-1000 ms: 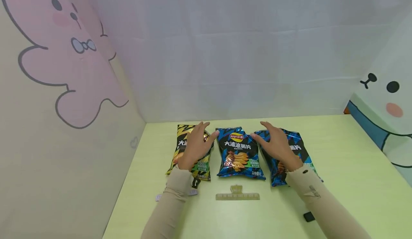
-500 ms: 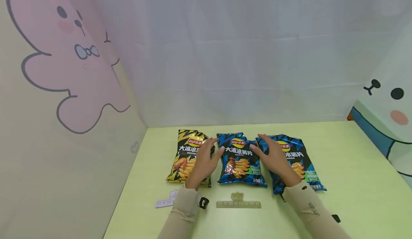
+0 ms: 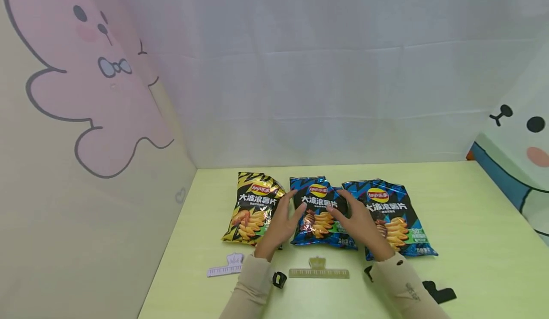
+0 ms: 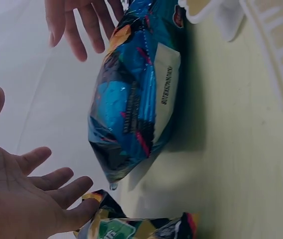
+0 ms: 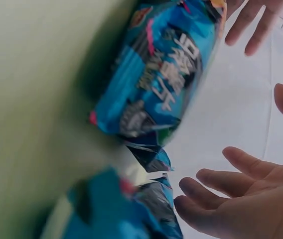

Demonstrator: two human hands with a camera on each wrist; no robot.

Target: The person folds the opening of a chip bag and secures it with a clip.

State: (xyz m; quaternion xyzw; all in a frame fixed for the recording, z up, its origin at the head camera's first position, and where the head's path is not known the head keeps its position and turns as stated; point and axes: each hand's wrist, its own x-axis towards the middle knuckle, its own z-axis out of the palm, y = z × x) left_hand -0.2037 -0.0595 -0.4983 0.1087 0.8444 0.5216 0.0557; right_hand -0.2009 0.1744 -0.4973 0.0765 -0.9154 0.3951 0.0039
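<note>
A blue bag of potato chips [image 3: 316,231] lies in the middle of the row in the head view. My left hand [image 3: 279,223] is over its left side and my right hand [image 3: 359,221] over its right. In the left wrist view, the left hand [image 4: 27,199] has its fingers spread, with a gap to the blue bag [image 4: 126,104]. Its fingertips are close to the yellow bag [image 4: 146,229]. The right wrist view shows the right hand [image 5: 251,199] with extended fingers, near the crimped end of another blue bag. Neither hand grips anything.
A yellow chip bag [image 3: 246,214] lies left, a second blue chip bag [image 3: 396,223] right. In front are a lilac bag clip [image 3: 227,265] and a gold bag clip [image 3: 319,273], both with piano-key patterns. Black pieces [image 3: 279,279] show beside the sleeves. A curtain [image 3: 326,95] hangs behind.
Both hands have moved inward, toward each other, from the outer bags to above the middle blue bag's sides. The lilac clip has come into fuller view. The bags stay put.
</note>
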